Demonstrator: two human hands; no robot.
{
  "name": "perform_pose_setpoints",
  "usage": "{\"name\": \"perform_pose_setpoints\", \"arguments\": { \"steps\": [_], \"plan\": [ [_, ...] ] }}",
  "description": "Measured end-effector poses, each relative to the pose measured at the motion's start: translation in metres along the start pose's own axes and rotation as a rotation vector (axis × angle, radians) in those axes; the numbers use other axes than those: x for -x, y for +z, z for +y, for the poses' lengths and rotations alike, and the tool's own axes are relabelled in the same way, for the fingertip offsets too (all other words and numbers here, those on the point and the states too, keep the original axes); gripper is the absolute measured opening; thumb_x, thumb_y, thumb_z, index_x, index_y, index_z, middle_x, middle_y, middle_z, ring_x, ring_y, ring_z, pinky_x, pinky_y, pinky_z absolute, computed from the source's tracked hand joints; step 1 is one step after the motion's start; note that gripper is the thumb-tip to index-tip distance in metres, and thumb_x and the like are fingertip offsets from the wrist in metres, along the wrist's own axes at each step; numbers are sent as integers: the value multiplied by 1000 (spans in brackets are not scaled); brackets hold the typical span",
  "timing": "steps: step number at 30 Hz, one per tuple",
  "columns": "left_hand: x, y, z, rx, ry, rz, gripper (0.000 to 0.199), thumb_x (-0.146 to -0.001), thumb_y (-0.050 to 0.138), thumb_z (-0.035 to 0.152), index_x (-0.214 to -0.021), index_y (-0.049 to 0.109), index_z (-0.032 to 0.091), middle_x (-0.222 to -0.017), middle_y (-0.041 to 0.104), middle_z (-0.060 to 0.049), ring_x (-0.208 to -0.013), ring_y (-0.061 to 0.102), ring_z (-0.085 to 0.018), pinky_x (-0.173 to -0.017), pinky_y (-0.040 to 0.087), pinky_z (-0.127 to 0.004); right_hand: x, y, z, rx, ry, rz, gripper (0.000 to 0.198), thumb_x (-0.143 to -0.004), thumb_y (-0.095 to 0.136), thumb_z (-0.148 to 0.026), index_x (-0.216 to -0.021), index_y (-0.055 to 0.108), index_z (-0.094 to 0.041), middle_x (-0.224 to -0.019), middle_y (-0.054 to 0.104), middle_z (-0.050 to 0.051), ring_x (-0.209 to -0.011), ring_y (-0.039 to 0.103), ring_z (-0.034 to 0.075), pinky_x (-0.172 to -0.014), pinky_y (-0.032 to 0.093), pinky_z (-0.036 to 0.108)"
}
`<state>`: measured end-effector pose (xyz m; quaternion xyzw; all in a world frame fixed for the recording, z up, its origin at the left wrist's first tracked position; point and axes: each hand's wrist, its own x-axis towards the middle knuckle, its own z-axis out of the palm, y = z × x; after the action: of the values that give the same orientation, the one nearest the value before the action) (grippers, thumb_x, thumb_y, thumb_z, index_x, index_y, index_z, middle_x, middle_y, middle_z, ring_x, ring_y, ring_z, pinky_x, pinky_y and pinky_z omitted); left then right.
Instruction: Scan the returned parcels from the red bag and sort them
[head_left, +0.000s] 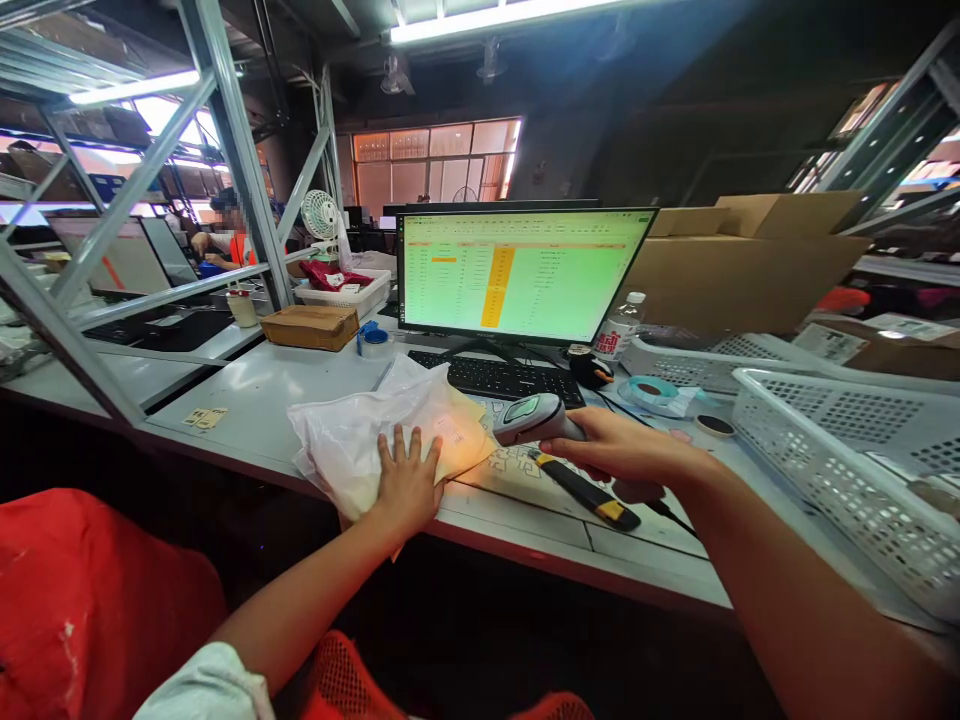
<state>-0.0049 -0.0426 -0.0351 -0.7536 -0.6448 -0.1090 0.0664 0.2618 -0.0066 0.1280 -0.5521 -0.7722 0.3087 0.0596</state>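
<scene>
My left hand lies flat with spread fingers on a white plastic bag at the table's front edge. A small label shows on the bag's right part, lit by an orange glow. In my right hand is a grey barcode scanner, its head turned left toward the label and apart from the bag. Its cable runs down to the right. Below the scanner, a black and yellow utility knife lies on the table.
Behind the bag stand a keyboard and a monitor showing a spreadsheet. White baskets, tape rolls and a bottle are on the right. A cardboard box sits back left, near a metal frame. A person works beyond.
</scene>
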Motion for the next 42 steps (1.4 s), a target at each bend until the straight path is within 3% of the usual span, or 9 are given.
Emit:
{"name": "perform_pose_setpoints", "arguments": {
  "steps": [5, 10, 14, 20, 26, 31, 35, 38, 42],
  "plan": [
    [-7, -33, 1, -5, 31, -101, 81, -95, 52, 69, -158, 45, 17, -166, 34, -21, -155, 21, -52, -122, 17, -73, 2, -1, 2, 10, 21, 31, 62, -76, 69, -74, -106, 68, -19, -61, 51, 0, -49, 47, 14, -43, 36, 25],
    [-60, -78, -2, 9, 442, -144, 52, -103, 47, 50, -133, 66, 12, -145, 61, -17, -140, 51, -33, -118, 39, -46, -5, 2, 10, 85, 58, 56, 53, -80, 66, -68, -98, 67, -18, -68, 60, 4, -56, 56, 17, -46, 41, 27],
    [-82, -53, -9, 6, 459, -295, 61, -95, 57, 57, -136, 63, 13, -145, 61, -17, -134, 56, -35, -115, 41, -51, 2, 4, 11, 103, -30, 70, 47, -82, 63, -59, -103, 71, -18, -78, 66, 5, -63, 58, 18, -53, 44, 27],
    [-63, 5, -14, 73, 361, -301, 91, -95, 48, 71, -163, 32, 14, -171, 21, -16, -160, 10, -40, -127, 0, -67, 15, 3, 20, 103, -39, 102, 50, -83, 62, -58, -109, 73, -17, -80, 67, 6, -63, 57, 18, -51, 42, 27],
    [-69, -17, -14, 327, 247, -172, 45, -101, 45, 35, -141, 62, 22, -148, 62, -9, -136, 58, -30, -116, 42, -46, 25, 5, 26, 35, -30, 136, 51, -80, 65, -59, -108, 73, -17, -79, 67, 5, -61, 57, 18, -51, 42, 27],
    [-84, -88, -92, 553, -92, 399, 39, -99, 41, 36, -113, 72, 17, -106, 78, -9, -94, 73, -23, -84, 56, -35, 45, -1, 29, 31, -68, 174, 49, -81, 64, -55, -109, 74, -17, -77, 67, 5, -62, 56, 18, -51, 41, 26],
    [-80, -152, -183, 460, -299, 691, 45, -99, 37, 42, -106, 70, 13, -104, 74, -12, -108, 69, -26, -92, 50, -42, 56, -7, 32, 13, 24, 194, 51, -82, 63, -60, -109, 72, -17, -63, 57, 2, -49, 46, 14, -42, 33, 25],
    [-73, -164, -220, 369, -306, 723, 49, -98, 40, 49, -112, 71, 14, -108, 74, -12, -118, 66, -27, -97, 47, -42, 54, -9, 36, -14, 56, 214, 57, -82, 64, -64, -114, 71, -18, -61, 54, 1, -44, 42, 13, -38, 29, 26],
    [-73, -109, -213, 319, -199, 451, 46, -102, 36, 40, -129, 66, 18, -117, 75, -13, -110, 69, -25, -97, 52, -39, 36, -9, 38, -13, 44, 205, 59, -78, 67, -68, -114, 73, -22, -62, 54, 2, -45, 46, 16, -35, 30, 27]
  ]
}}
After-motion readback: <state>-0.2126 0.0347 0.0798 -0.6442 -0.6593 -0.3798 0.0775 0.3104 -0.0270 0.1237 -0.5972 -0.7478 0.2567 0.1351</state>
